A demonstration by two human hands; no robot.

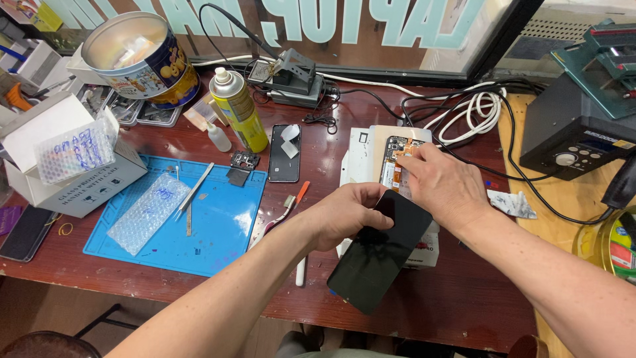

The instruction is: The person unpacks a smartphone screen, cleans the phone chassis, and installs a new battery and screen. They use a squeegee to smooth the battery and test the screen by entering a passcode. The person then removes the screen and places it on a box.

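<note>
The left hand (pixel 348 215) is closed around the top edge of a black screen (pixel 379 250), held tilted over the desk (pixel 437 298) edge. The right hand (pixel 445 185) is rested, fingers curled, fingertips pressed on the opened phone (pixel 396 159) lying on a white box (pixel 361 156) just behind.

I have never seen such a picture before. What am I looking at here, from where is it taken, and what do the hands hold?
One camera on a person's head looks down at a wooden workbench. No machine works here, only two bare hands. The left hand holds a black phone screen, lifted at a slant. The right hand touches an opened phone lying on a white box. To the left lie a blue mat with tweezers, a yellow spray can and a round tin.
</note>
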